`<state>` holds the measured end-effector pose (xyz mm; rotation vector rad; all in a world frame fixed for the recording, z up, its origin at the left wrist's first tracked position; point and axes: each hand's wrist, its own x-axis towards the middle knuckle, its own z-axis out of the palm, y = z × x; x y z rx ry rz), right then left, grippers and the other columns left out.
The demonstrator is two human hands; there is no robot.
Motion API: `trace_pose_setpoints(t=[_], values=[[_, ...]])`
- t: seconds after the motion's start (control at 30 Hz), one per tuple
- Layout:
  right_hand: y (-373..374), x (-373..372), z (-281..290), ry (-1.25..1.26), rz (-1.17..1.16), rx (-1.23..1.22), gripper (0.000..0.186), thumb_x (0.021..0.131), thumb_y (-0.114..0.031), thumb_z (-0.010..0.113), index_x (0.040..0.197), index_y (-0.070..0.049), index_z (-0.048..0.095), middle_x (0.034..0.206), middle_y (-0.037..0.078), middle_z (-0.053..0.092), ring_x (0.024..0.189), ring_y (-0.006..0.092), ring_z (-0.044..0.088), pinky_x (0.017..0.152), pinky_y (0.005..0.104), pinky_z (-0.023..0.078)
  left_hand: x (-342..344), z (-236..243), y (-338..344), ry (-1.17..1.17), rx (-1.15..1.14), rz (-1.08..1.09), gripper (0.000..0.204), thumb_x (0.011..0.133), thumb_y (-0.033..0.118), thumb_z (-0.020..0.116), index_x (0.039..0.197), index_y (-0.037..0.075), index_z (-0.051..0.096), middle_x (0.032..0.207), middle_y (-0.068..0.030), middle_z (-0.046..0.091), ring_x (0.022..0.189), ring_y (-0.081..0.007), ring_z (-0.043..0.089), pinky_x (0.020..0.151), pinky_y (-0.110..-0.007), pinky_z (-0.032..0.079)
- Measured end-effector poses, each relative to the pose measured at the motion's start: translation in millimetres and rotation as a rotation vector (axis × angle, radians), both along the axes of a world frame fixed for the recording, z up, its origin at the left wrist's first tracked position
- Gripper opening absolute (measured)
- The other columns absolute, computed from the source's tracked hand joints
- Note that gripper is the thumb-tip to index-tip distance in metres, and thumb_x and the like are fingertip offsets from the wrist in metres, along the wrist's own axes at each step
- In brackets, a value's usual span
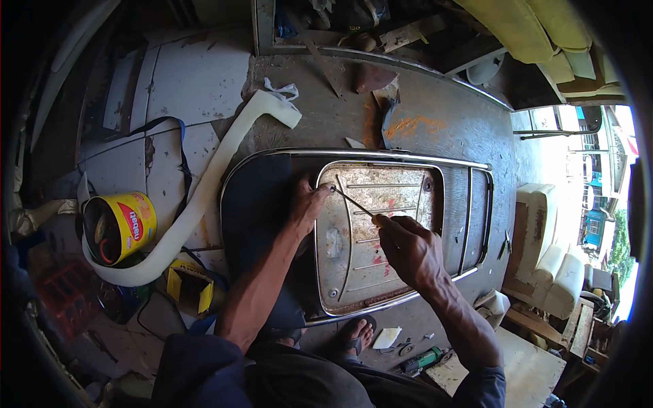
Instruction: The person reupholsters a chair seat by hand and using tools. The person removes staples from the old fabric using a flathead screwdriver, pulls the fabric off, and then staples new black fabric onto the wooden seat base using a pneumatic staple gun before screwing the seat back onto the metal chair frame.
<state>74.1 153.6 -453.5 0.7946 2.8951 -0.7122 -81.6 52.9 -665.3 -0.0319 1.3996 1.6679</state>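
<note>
A folding metal chair frame (466,224) lies on the worn floor, with a dark padded part (255,204) at its left and a rusty, ribbed metal panel (371,265) inside it. My left hand (309,204) has its fingers curled at the panel's upper left corner, beside a small fastener (332,189); what they grip is hidden. My right hand (411,248) is closed round the yellow handle of a screwdriver (357,205), whose long shaft reaches that fastener.
Left are a foam strip (224,153), yellow bucket (136,217) and yellow box (183,285). A metal shelf (381,54) with scraps is behind. Right are a pale armchair (544,245) and boards (517,364). A green grinder (422,360) lies near my feet (357,333).
</note>
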Motion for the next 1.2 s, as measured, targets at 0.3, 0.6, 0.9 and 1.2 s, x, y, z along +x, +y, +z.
trace_pose_setpoints(t=[0.3, 0.6, 0.9, 1.2], values=[[2.8, -11.5, 5.4, -0.053, 0.056, 0.04, 0.025, 0.091, -0.014, 0.069, 0.115, -0.011, 0.076, 0.096, 0.013, 0.075, 0.075, 0.031, 0.074, 0.065, 0.0388, 0.06, 0.2, -1.2, 0.3, -0.019, 0.114, 0.039, 0.037, 0.091, 0.014, 0.072, 0.122, -0.001, 0.061, 0.103, -0.0099, 0.071, 0.088, -0.0143, 0.068, 0.077, -0.033, 0.057], [10.9, -38.4, 21.9, -0.202, 0.254, 0.164, 0.019, 0.093, -0.015, 0.064, 0.106, -0.009, 0.075, 0.09, 0.016, 0.073, 0.07, 0.0314, 0.073, 0.061, 0.0405, 0.059, 7.6, 2.6, 8.4, 0.042, 0.091, 0.103, 0.033, 0.091, 0.021, 0.07, 0.116, -0.001, 0.064, 0.098, -0.0088, 0.07, 0.084, -0.0154, 0.066, 0.076, -0.035, 0.055], [-2.2, -105.4, 42.8, -0.517, 1.106, 0.403, 0.014, 0.089, -0.012, 0.068, 0.08, -0.01, 0.079, 0.083, 0.009, 0.075, 0.083, 0.0254, 0.075, 0.069, 0.0369, 0.062, -0.3, 4.9, 12.3, 0.259, -0.246, 0.016, 0.03, 0.095, 0.022, 0.067, 0.11, -0.004, 0.067, 0.096, -0.0109, 0.071, 0.083, -0.0168, 0.066, 0.073, -0.036, 0.054], [3.0, -125.0, 17.1, -0.537, 0.41, 0.205, 0.015, 0.09, -0.017, 0.067, 0.1, -0.006, 0.068, 0.07, 0.016, 0.07, 0.059, 0.0317, 0.071, 0.054, 0.0449, 0.056, -4.4, -17.2, 13.7, 0.232, -0.326, -0.031, 0.035, 0.094, 0.022, 0.068, 0.113, -0.008, 0.067, 0.101, -0.0197, 0.073, 0.09, -0.0253, 0.07, 0.077, -0.042, 0.054]])
